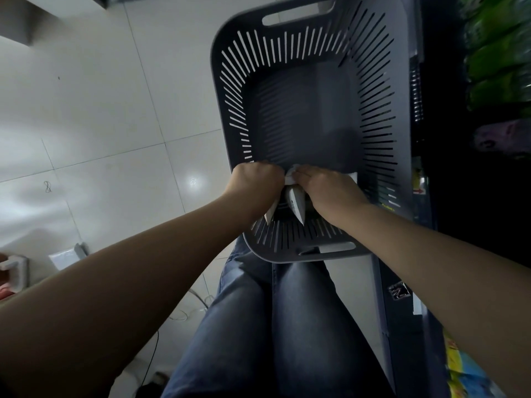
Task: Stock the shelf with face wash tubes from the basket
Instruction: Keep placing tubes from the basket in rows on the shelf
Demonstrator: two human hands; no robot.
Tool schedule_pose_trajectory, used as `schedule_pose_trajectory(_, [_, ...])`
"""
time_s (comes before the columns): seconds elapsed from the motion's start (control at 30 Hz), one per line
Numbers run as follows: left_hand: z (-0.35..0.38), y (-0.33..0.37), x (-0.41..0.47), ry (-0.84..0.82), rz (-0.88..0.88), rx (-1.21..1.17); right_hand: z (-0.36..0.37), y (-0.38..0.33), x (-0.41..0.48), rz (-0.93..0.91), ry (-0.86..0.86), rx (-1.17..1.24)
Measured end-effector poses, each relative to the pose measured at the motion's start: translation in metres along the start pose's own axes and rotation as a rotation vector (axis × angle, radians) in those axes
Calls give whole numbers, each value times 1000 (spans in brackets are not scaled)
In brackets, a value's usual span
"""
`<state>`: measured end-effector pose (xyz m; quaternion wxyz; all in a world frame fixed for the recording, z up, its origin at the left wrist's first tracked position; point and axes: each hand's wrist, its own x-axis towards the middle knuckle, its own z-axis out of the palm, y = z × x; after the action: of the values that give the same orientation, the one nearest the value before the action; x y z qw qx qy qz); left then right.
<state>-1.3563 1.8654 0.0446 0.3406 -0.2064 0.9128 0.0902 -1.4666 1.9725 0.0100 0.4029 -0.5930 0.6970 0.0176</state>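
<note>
knees (273,311): ours, in jeans, at six o'clock of the view; the basket's near rim sits just over them.
left hand (257,182): knuckles up, fingers curled down round white tubes; the fingertips themselves are hidden under the hand.
right hand (330,191): just beside the left at its three o'clock, almost touching it, fingers likewise curled over the bunch.
tubes (296,206): a small white bunch in the near end of the basket, held between and under both hands; the flat crimped ends point to six o'clock, towards us, so the long axis runs twelve to six.
key relation: we judge both hands equally near, and the shelf lies at three o'clock, so the right hand has the shorter way.
basket (230,90): grey, slotted, lying lengthwise from six to twelve; the rest of its bottom shows no tubes.
shelf (418,90): dark, along the basket's three o'clock side; green packs (500,58) blur there.
floor (100,110): pale tiles at nine o'clock.
hard to make out: how many tubes we hold, their caps, and any free slot on the shelf.
</note>
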Motion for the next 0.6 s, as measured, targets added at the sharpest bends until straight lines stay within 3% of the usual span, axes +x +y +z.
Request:
schedule_pose_trajectory(0.33, [-38,-4,-2,143,9,26,-36,-3,-19,93,141,21])
schedule_pose_trajectory(0.6, [-95,-6,-21,183,87,126,-87,-19,-47,227,357,21])
